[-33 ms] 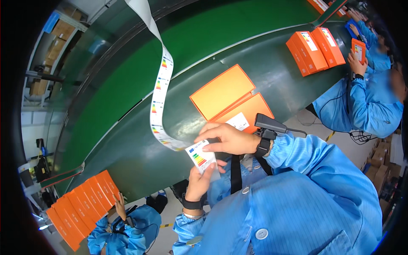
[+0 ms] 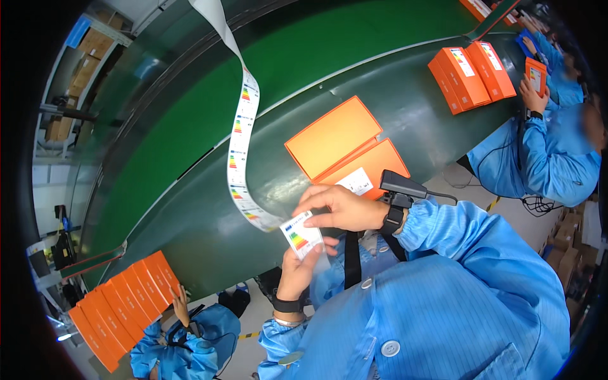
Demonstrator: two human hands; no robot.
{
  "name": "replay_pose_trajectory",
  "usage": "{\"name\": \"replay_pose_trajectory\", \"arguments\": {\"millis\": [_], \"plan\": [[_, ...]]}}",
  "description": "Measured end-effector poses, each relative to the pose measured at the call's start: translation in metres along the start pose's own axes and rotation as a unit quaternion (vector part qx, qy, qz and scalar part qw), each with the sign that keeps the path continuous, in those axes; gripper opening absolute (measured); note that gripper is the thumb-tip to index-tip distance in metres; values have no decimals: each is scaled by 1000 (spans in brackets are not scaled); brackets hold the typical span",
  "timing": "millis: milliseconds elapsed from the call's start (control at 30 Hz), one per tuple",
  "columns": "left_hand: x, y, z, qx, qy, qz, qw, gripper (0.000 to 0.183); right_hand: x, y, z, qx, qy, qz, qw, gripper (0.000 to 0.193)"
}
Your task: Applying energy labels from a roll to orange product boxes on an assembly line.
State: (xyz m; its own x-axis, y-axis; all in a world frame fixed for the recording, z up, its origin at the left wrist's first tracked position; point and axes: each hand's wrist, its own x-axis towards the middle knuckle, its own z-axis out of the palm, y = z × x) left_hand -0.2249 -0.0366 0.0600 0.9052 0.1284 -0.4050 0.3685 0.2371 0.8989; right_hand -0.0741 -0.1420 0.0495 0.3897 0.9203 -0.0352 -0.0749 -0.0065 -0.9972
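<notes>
A long strip of white labels with coloured bars hangs down from the top left and curls toward me over the table edge. My left hand pinches its free end from below, thumb on the front. From the right, my right hand presses its fingers on the upper part of the same end label. Just beyond my right hand lie two orange boxes side by side, touching at a slant; the nearer one bears a white sticker. Whether the label is peeling from its backing I cannot tell.
A green work surface borders a brighter green belt. Orange boxes stand at the far right near a co-worker holding another box. At lower left, a second co-worker's hand touches a row of several orange boxes.
</notes>
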Motion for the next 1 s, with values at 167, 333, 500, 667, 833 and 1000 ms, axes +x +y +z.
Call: {"name": "replay_pose_trajectory", "arguments": {"millis": [167,333,500,667,833,1000], "plan": [[-8,7,3,-441,44,-20,896,40,-5,-1,17,-161,-15,-138,977,21],[0,12,1,-472,88,-103,871,36,-5,5,21,-221,34,-188,956,18],[1,22,2,-495,111,-85,858,33,-8,-4,26,-275,113,-284,911,16],[14,17,-58,-433,104,9,895,36,-14,-53,28,-46,111,-191,974,9],[-1,56,-124,-248,269,138,920,39,9,-73,-32,217,112,-120,962,16],[27,71,-101,-73,262,88,958,26,47,-44,-87,-272,-43,-17,961,39]]}}
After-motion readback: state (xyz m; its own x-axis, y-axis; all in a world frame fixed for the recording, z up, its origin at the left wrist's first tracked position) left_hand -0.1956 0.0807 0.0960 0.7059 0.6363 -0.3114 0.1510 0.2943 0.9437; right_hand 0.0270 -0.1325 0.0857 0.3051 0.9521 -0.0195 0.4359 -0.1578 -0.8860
